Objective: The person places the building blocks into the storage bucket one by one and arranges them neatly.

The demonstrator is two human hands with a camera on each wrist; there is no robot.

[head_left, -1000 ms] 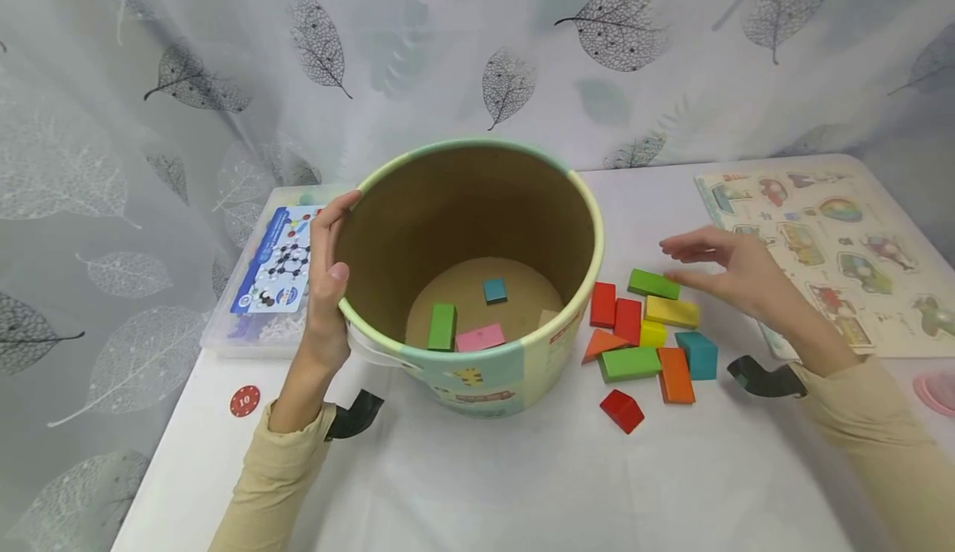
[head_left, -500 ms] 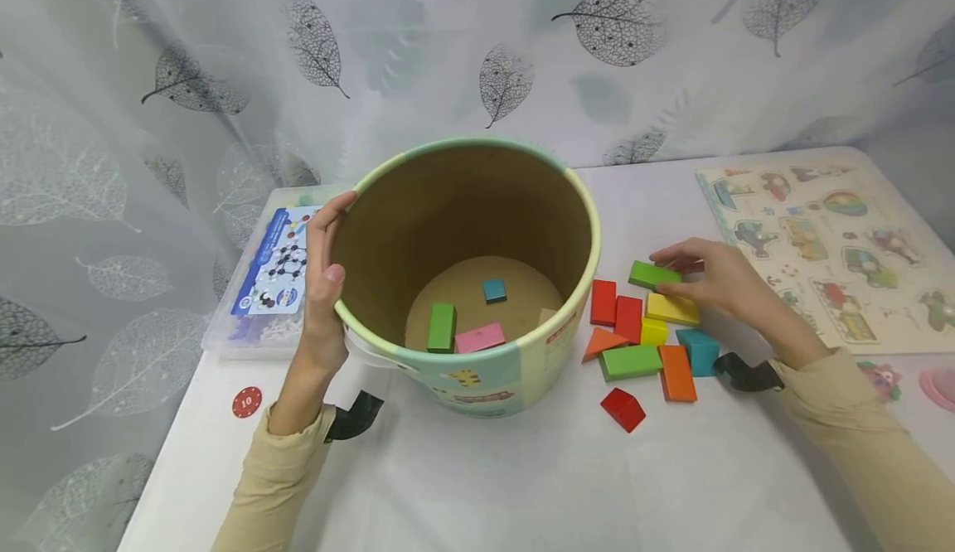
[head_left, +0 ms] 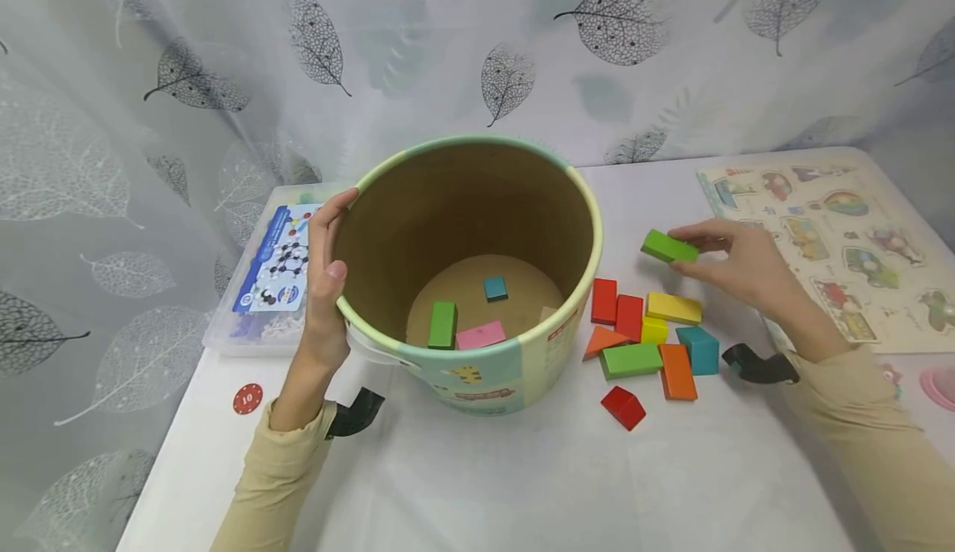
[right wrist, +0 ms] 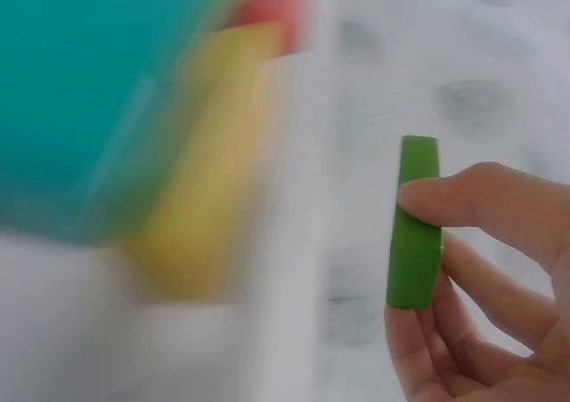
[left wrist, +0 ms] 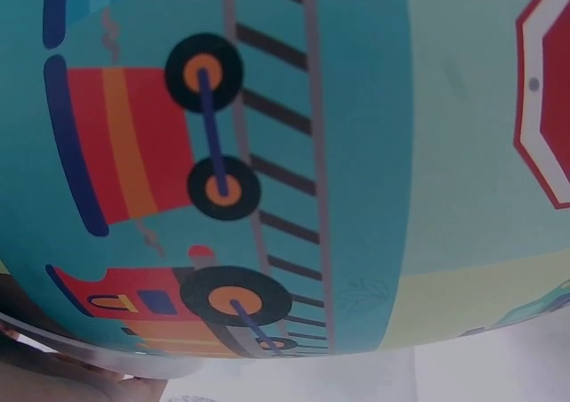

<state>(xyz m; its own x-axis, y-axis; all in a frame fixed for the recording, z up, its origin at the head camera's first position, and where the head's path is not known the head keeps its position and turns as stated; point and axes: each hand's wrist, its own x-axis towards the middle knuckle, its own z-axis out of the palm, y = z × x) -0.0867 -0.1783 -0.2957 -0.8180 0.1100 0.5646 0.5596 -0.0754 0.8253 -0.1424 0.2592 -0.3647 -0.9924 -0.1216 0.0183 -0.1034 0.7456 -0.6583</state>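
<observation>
A large pastel bucket (head_left: 477,382), printed with vehicles, stands with its mouth facing me. My left hand (head_left: 326,287) grips its left rim, thumb outside; the left wrist view is filled by the bucket's printed wall (left wrist: 365,152). Inside on the bottom lie a green block (head_left: 443,325), a pink block (head_left: 481,336) and a small blue block (head_left: 496,288). To the right, my right hand (head_left: 746,266) pinches another green block (head_left: 669,247) between thumb and fingers, above the table. In the right wrist view the thumb presses on that block's side.
Right of the bucket lie several loose blocks, among them a yellow bar (head_left: 674,307), an orange block (head_left: 677,372), a teal block (head_left: 698,351) and a red block (head_left: 623,407). A picture puzzle board (head_left: 828,262) is behind the right arm. Left are a clear box (head_left: 257,332) and red chip (head_left: 247,399).
My right hand came down to the green block at the back of the pile, pinched it and raised it slightly up and rightward. The left hand keeps its grip on the bucket.
</observation>
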